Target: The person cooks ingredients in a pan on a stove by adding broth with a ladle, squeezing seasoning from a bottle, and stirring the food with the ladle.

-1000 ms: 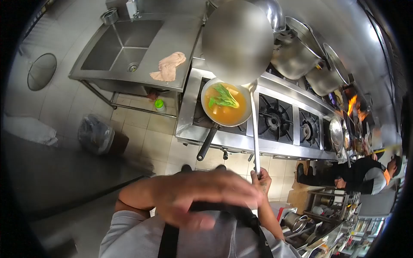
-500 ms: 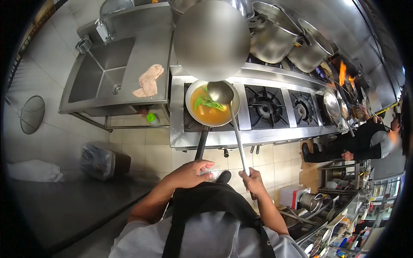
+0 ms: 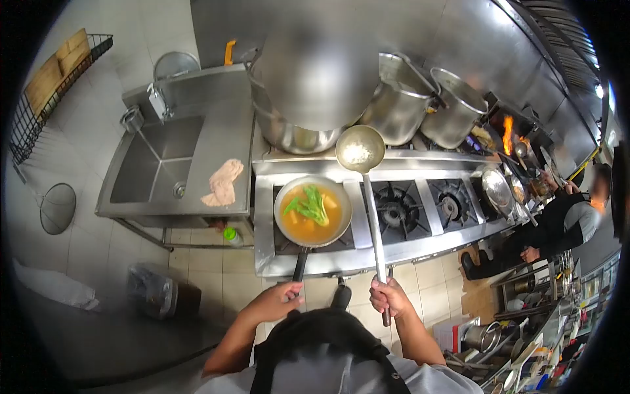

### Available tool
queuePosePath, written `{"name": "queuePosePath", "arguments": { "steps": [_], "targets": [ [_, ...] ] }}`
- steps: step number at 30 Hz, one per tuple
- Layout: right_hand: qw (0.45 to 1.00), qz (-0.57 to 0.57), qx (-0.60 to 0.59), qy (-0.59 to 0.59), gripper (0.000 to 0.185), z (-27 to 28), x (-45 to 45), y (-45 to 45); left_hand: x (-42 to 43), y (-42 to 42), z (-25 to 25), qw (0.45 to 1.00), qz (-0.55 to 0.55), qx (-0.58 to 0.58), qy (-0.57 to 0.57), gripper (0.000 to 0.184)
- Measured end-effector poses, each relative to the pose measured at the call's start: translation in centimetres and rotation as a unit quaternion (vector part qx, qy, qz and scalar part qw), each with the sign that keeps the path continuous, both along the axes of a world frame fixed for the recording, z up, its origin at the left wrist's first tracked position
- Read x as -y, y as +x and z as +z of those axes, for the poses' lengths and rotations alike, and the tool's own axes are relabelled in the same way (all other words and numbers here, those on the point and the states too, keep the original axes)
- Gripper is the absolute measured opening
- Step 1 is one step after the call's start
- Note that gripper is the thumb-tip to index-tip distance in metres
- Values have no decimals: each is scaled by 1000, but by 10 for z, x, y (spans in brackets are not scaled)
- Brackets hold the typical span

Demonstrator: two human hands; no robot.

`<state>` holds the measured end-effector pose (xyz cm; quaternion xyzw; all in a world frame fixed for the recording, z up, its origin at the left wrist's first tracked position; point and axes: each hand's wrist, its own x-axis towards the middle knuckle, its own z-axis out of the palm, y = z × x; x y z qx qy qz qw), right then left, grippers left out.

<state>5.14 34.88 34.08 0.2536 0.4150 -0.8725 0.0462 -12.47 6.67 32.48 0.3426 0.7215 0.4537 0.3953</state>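
Observation:
My right hand (image 3: 390, 297) is wrapped around the handle of a long metal ladle (image 3: 375, 217). The ladle's bowl is raised above the back edge of the stove, right of the pan, and shows something pale or a bright glare inside. A frying pan (image 3: 346, 226) on the left burner holds orange-brown broth (image 3: 328, 230) with green leafy vegetables (image 3: 310, 205) and pale pieces. Its dark handle (image 3: 300, 266) points toward me. My left hand (image 3: 279, 301) is at the near end of that handle, thumb and fingers apart; whether it touches the handle is unclear.
Large stockpots (image 3: 400, 105) line the stove's back, one behind a blurred patch. At left is a steel sink (image 3: 157, 164) with a pink cloth (image 3: 224, 182) on its counter. A co-worker (image 3: 558, 223) stands at right near flames (image 3: 508, 134). A lined bin (image 3: 157, 292) sits lower left.
The ladle has come up out of the pan and moved back and right. My left hand has shifted toward the pan handle's end. The view has tilted upward.

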Motion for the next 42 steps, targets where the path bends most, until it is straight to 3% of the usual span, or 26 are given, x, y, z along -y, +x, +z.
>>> {"name": "queuePosePath", "arguments": {
  "steps": [3,5,8,9,10,12,14,17,20,23,24,26,29,32,35,37,39,40,41,42],
  "targets": [
    [994,-41,-65,74,17,26,-43,-35,-1,3,-7,999,41,-3,3,50],
    [966,-74,-46,245,9,53,-85,-71,-11,5,-1,997,74,-1,-11,51],
    [908,-119,-93,391,18,110,-150,-136,-22,13,12,992,122,3,-35,52],
    [860,-92,-92,493,26,118,-186,-164,-26,14,13,990,138,4,-37,52],
    [814,-116,-75,564,19,140,-204,-190,-31,17,15,987,153,6,-39,52],
    [624,-160,-82,760,26,137,-282,-258,-36,22,2,981,186,15,-45,52],
    [567,-178,-61,802,33,158,-322,-306,-41,34,-4,975,217,-27,-43,49],
    [565,-159,-48,809,44,181,-348,-346,-44,48,-7,956,286,-23,-63,45],
    [538,-111,8,835,38,174,-381,-382,-28,77,-28,922,374,-7,-95,41],
    [469,-103,-2,877,28,158,-406,-399,-10,111,-56,877,469,27,-100,40],
    [448,-100,-5,888,28,152,-419,-408,-14,120,-45,862,492,30,-118,42],
    [425,-26,61,903,29,172,-399,-399,-8,133,-56,855,504,36,-119,43],
    [447,22,120,886,31,176,-395,-401,-16,134,-47,856,502,37,-118,44],
    [386,-46,116,914,30,171,-371,-377,-22,121,-41,868,484,23,-106,43],
    [360,-144,8,922,31,173,-314,-303,-20,97,-50,891,445,-4,-83,41],
    [384,-231,-135,884,30,148,-285,-250,-23,80,-44,907,410,-21,-94,41],
    [455,-214,-177,846,26,100,-270,-193,-24,65,-38,921,378,-17,-93,41],
    [473,-235,-179,830,23,70,-257,-165,-26,57,-31,931,353,-16,-91,42],
    [507,-219,-100,827,23,34,-254,-133,-28,50,-22,941,325,-16,-89,42],
    [582,-166,-47,795,22,-4,-254,-99,-29,46,-17,951,295,-16,-88,43]
  ]
}}
